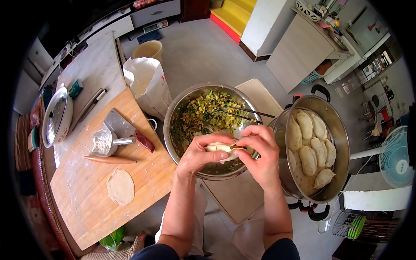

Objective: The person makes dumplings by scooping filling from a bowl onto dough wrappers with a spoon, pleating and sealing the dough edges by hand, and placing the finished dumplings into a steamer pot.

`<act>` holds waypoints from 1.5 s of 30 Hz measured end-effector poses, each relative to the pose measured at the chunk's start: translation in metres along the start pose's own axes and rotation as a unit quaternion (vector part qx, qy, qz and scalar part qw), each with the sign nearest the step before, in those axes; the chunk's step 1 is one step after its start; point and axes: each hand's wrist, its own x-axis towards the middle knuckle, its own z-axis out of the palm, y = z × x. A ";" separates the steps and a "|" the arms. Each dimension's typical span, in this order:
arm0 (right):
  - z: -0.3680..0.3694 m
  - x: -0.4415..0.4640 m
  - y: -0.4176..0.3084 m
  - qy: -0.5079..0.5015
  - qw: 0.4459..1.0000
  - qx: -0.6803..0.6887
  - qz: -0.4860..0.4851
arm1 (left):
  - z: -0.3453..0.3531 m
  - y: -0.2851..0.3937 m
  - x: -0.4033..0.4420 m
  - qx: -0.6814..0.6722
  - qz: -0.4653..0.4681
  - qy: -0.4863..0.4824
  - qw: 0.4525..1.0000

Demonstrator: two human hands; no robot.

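Observation:
Above the front of a steel bowl [172,147], both hands meet on a pale dumpling [216,148]. My left hand [193,157] is closed around its left side, thumb along the front. The fingers of my right hand [262,152] pinch the dough's edge at the right end. Chopped green and yellow filling [201,108] lies in the bowl. A pair of dark chopsticks [245,114] leans across its right rim. To the right, a large steamer pot [345,156] holds several finished dumplings [308,160], laid side by side.
On the wooden board [149,173] at left lie a round dough wrapper [121,187], a rolling pin [110,160], a cleaver [118,123] and a metal scoop of flour [103,142]. A white sack [149,86] stands behind the board. A fan [396,156] is at far right.

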 end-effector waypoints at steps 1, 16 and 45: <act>-0.001 0.001 -0.001 0.003 1.000 -0.002 0.006 | -0.001 -0.001 0.000 0.004 0.005 -0.001 1.000; -0.010 0.002 0.004 -0.040 0.993 0.094 0.052 | 0.004 0.005 -0.001 0.027 0.029 -0.019 0.999; 0.035 -0.027 0.054 -0.185 0.857 0.453 0.159 | 0.019 0.008 0.003 0.052 0.091 -0.013 0.994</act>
